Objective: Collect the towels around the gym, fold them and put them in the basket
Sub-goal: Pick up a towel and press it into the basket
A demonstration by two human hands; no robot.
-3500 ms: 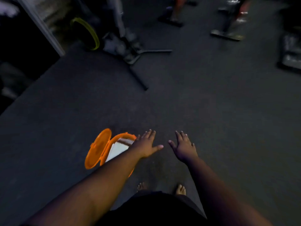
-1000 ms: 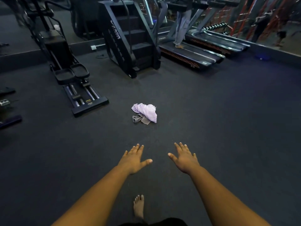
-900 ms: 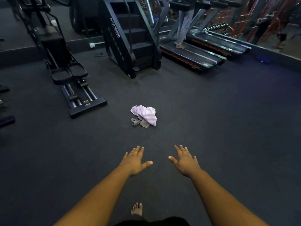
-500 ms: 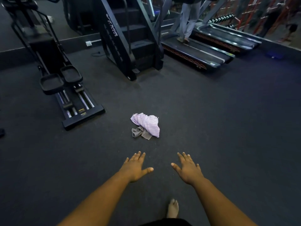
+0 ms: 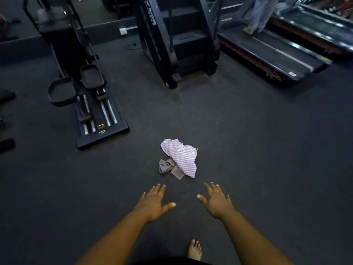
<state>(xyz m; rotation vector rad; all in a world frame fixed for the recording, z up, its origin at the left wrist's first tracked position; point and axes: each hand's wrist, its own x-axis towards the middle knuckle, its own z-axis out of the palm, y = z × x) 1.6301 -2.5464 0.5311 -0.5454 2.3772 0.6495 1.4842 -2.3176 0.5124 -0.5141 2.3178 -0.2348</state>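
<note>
Dark speckled gym floor (image 5: 257, 150), seen from above by a standing person. Striped towel (image 5: 182, 156), lilac and white, crumpled in a heap on open floor near the middle of the view; grey towel (image 5: 169, 167), smaller, bunched, touching the striped one and partly tucked under its left lower edge. Left hand (image 5: 152, 203), palm down, fingers straight and spread, thumb out to the side, grip wide and holding nothing, raised in the air short of the towels. Right hand (image 5: 216, 202), the same posture, grip wide and empty, beside the left with a gap between them; both forearms reach in from the bottom edge. Bare foot (image 5: 194, 250), toes forward, on the floor at the bottom edge between the forearms. Stepping machine (image 5: 89, 104), black, two foot pedals on rails, at the left side of the floor beyond the towels. Stair climber (image 5: 177, 41), black, at the top centre. Treadmill (image 5: 271, 52), black with red side trim, at the upper right; a second person (image 5: 257, 14) in light grey trousers stands on its belt, visible only from the legs down. No basket in view.
</note>
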